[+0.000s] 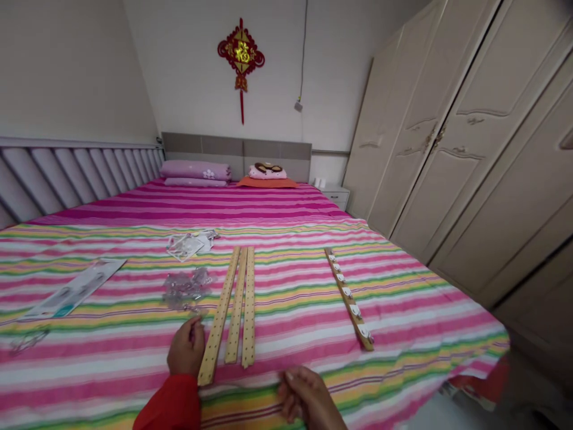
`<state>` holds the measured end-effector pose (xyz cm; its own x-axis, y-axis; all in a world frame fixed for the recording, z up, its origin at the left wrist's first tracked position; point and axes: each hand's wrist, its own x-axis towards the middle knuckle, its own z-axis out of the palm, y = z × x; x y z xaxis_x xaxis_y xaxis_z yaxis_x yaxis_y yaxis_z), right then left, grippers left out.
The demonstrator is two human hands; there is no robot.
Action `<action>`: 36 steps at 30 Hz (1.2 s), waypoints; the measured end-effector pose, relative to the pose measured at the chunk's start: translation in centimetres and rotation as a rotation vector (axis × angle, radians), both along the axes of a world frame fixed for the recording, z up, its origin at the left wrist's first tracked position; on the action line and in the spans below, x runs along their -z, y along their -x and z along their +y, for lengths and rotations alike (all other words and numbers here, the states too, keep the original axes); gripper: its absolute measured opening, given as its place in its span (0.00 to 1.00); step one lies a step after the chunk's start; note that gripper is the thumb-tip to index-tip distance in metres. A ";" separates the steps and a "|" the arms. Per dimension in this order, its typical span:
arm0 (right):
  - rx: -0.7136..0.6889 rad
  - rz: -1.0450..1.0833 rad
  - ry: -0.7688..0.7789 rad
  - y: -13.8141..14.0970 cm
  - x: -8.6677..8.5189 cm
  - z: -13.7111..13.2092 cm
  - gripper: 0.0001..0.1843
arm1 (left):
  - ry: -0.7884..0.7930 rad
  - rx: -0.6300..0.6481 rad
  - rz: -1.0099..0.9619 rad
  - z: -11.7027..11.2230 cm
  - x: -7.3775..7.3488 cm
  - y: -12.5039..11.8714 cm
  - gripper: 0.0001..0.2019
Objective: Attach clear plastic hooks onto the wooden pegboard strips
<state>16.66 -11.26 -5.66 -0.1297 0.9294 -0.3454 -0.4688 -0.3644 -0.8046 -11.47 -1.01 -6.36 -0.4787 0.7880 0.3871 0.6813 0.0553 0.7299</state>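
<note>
My left hand (186,347), in a red sleeve, is closed beside the lower end of a long wooden strip (219,316) dotted with small holes. Clear plastic packaging (187,288) lies just beyond its fingertips; whatever they pinch, if anything, is too small to make out. Two more perforated wooden strips, a middle one (237,310) and a right one (249,310), lie alongside the first. Nearer to me, my right hand (307,394) hovers low with fingers curled together, their contents hidden. Farther right is a narrow strip (342,289) carrying several white hooks or tags.
A striped sheet (286,286) covers the bed. White cards (192,243) lie beyond the plastic, a long blister pack (80,289) and thin wire-like pieces (30,339) at left. Folded bedding (196,172) rests by the headboard (277,152); a wardrobe (447,155) stands right.
</note>
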 end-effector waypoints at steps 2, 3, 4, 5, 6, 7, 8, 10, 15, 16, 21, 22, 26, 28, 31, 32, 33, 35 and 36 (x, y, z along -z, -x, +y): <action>-0.046 0.024 0.040 2.8 -0.8 0.9 0.23 | 0.000 0.010 -0.008 0.0 0.1 0.0 0.17; -0.048 0.044 0.043 3.9 -1.1 1.3 0.24 | 0.000 0.013 -0.009 0.0 0.2 0.0 0.18; -0.062 0.067 0.042 4.8 -1.3 1.8 0.24 | -0.001 0.016 -0.009 0.0 0.2 0.0 0.18; -0.066 0.091 0.043 5.6 -1.4 2.3 0.24 | -0.005 0.015 -0.007 0.0 0.2 -0.1 0.19; -0.065 0.106 0.051 6.3 -1.5 2.8 0.24 | -0.009 0.016 -0.003 0.0 0.3 -0.1 0.19; -0.059 0.112 0.064 6.9 -1.5 3.2 0.24 | -0.015 0.016 0.001 0.0 0.3 -0.1 0.19; -0.048 0.110 0.079 7.4 -1.4 3.5 0.25 | -0.019 0.016 0.004 0.0 0.4 -0.1 0.19; -0.028 0.088 0.101 8.0 -1.1 4.1 0.26 | -0.021 0.013 0.009 0.0 0.5 -0.1 0.19; 0.015 0.039 0.022 7.6 -0.4 4.3 0.27 | -0.013 0.015 0.032 0.1 0.9 0.2 0.18; 0.023 0.028 -0.008 7.3 -0.3 4.1 0.26 | -0.015 0.018 0.035 0.1 1.0 0.3 0.17; 0.042 -0.072 -0.079 4.9 -0.1 3.0 0.26 | -0.088 0.001 0.033 0.2 1.5 0.2 0.16; 0.038 -0.099 -0.079 4.3 0.0 2.8 0.26 | -0.097 -0.002 0.031 0.2 1.5 0.1 0.16; 0.009 -0.185 -0.079 2.7 0.3 2.1 0.27 | -0.099 -0.005 0.033 0.2 1.5 0.0 0.16; 0.001 -0.200 -0.083 2.2 0.4 2.0 0.27 | -0.099 -0.003 0.033 0.2 1.5 0.1 0.17; 0.013 -0.192 -0.092 2.1 0.7 2.0 0.26 | -0.105 -0.001 0.023 0.2 1.4 0.1 0.17; 0.019 -0.181 -0.092 2.1 0.8 2.0 0.25 | -0.109 0.001 0.019 0.1 1.4 0.1 0.17; 0.022 -0.169 -0.089 2.2 1.0 2.0 0.26 | -0.112 0.005 0.013 0.1 1.3 0.1 0.17; 0.021 -0.139 -0.075 2.5 1.3 2.0 0.27 | -0.114 0.014 -0.006 0.1 1.1 0.0 0.17; 0.027 -0.121 -0.063 2.6 1.4 2.0 0.28 | -0.111 0.015 -0.022 0.0 1.0 0.0 0.17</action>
